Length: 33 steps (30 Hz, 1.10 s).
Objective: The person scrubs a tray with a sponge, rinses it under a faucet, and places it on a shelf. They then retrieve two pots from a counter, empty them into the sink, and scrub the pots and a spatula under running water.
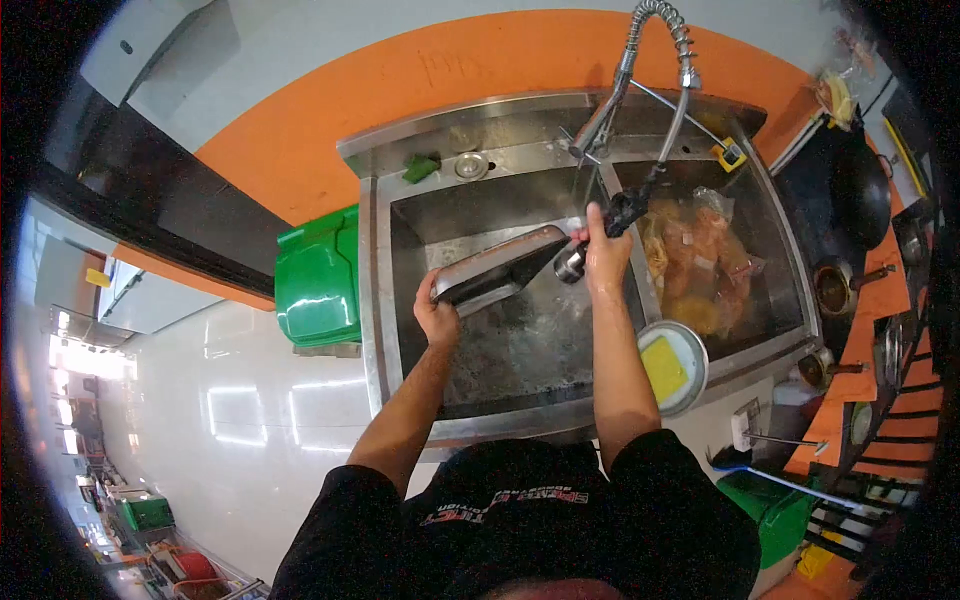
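Observation:
My left hand [436, 312] grips the near-left end of a rectangular metal pan [505, 268], which is tilted over the left basin of the steel sink [480, 410]. My right hand [606, 255] is wrapped round a black-handled spray head [571, 264]. The sprayer's nozzle points down and left, close to the pan's right end. From its black handle, a coiled metal hose [660, 15] rises to the faucet at the back of the sink. Whether water is flowing is hard to make out.
Bagged food [700, 255] lies in water in the right basin. A bowl with a yellow sponge [664, 370] sits on the sink's front edge by the divider. A green pad [421, 168] rests on the back ledge. A green bin [320, 280] stands left; pans [835, 287] are at right.

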Tool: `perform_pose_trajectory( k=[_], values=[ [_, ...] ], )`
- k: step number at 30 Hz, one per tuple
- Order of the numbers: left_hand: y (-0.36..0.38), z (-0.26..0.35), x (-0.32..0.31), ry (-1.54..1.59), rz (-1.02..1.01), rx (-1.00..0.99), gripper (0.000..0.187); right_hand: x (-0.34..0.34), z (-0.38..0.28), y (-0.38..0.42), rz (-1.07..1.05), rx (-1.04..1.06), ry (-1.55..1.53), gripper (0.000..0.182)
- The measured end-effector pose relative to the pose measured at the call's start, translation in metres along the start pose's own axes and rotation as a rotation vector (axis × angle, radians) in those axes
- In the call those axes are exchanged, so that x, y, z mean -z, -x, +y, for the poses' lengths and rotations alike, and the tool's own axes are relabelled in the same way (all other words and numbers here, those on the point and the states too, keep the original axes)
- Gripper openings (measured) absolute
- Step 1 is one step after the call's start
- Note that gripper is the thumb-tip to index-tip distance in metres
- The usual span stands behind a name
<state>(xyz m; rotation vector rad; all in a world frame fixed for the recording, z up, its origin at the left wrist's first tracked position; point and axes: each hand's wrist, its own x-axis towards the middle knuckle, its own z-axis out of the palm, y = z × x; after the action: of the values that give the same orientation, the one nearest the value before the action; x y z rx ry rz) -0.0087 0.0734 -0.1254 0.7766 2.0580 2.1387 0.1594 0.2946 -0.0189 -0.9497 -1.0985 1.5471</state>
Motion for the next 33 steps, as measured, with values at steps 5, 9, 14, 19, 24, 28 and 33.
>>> perform_pose_trajectory(
  k=[5,9,14,19,24,28,33],
  values=[
    [-0.002,0.012,-0.003,-0.171,-0.048,-0.150,0.055,-0.020,-0.043,-0.008,-0.058,0.272,-0.046,0.025],
    [0.001,0.022,-0.008,-0.062,-0.055,-0.146,0.054,-0.021,-0.053,-0.002,-0.008,0.275,0.038,0.030],
    [-0.002,0.015,-0.011,0.016,-0.078,-0.156,0.052,-0.023,-0.037,-0.005,-0.024,0.311,-0.097,0.022],
    [-0.005,0.035,-0.027,-0.097,-0.060,-0.151,0.047,-0.037,-0.048,0.007,-0.159,0.332,-0.134,0.023],
    [-0.003,0.037,-0.044,-0.085,-0.027,-0.073,0.044,-0.059,-0.071,0.035,-0.230,0.252,-0.377,0.028],
    [-0.003,0.035,-0.055,-0.169,-0.047,-0.139,0.049,-0.067,-0.084,0.048,-0.314,0.199,-0.403,0.024],
    [-0.003,0.043,-0.073,-0.177,-0.084,-0.116,0.050,-0.079,-0.088,0.059,-0.385,0.161,-0.495,0.023]
  ],
)
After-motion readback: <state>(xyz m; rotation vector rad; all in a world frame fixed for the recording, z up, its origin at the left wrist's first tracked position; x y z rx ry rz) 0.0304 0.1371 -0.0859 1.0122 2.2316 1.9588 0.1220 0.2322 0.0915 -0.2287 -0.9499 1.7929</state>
